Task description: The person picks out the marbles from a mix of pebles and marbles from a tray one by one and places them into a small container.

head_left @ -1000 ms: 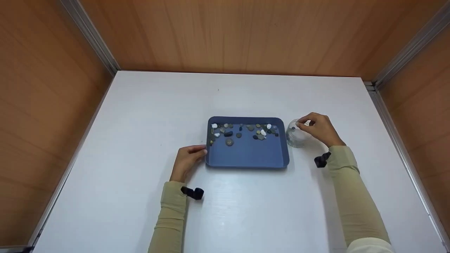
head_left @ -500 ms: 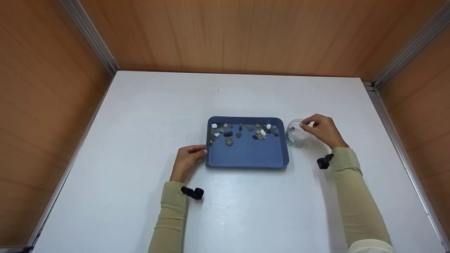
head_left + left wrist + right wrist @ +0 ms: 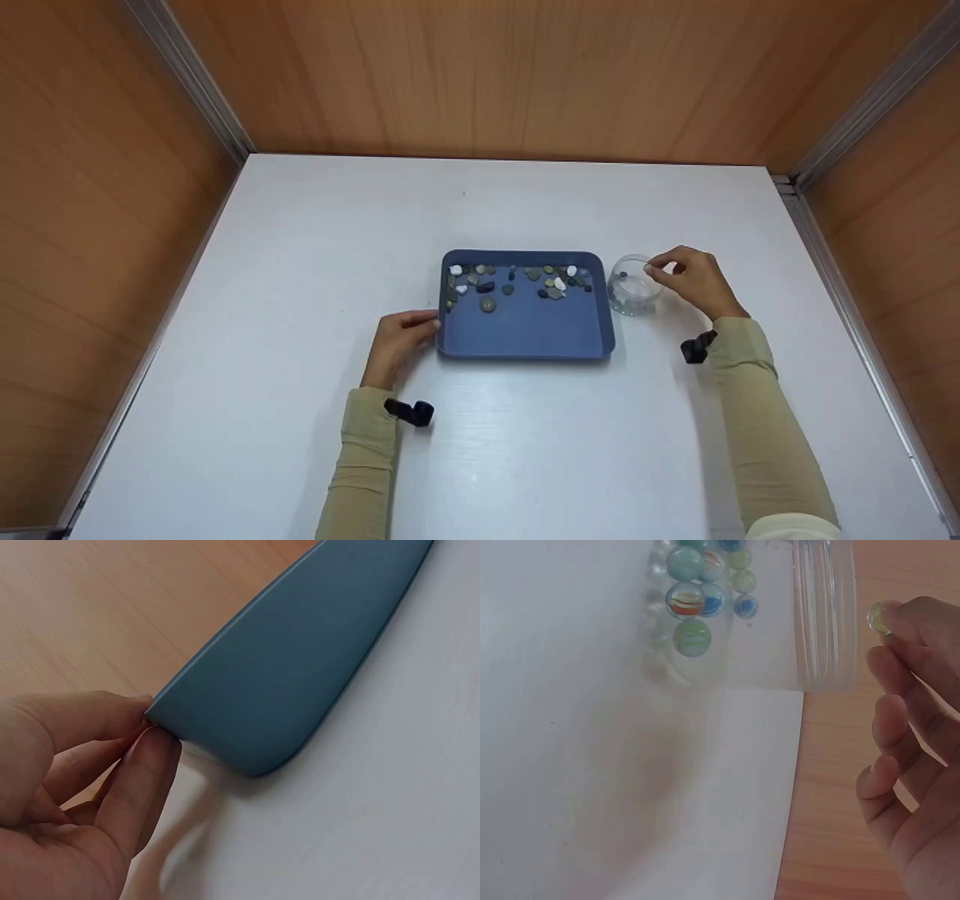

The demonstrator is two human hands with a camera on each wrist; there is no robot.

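In the head view a blue tray (image 3: 525, 330) lies on the table with small pebbles (image 3: 487, 304) scattered over its far half. My left hand (image 3: 401, 341) pinches the rim at its left side; up close, thumb and index finger (image 3: 112, 716) meet at the tray's edge. Right of the tray stands a clear plastic jar (image 3: 634, 296). Several glass marbles (image 3: 692, 637) lie at its bottom in the right wrist view. My right hand (image 3: 694, 279) is at the jar's mouth, pinching a yellowish clear marble (image 3: 876, 618) between thumb and index finger, just outside the rim.
The white table (image 3: 337, 225) is enclosed by wood-grain panels (image 3: 480, 75) at the back and both sides. White, dark and brownish pebbles crowd the tray's far and left edges.
My right hand has shifted slightly right and toward me, from over the jar's mouth to its right rim. My left hand stays at the tray's edge.
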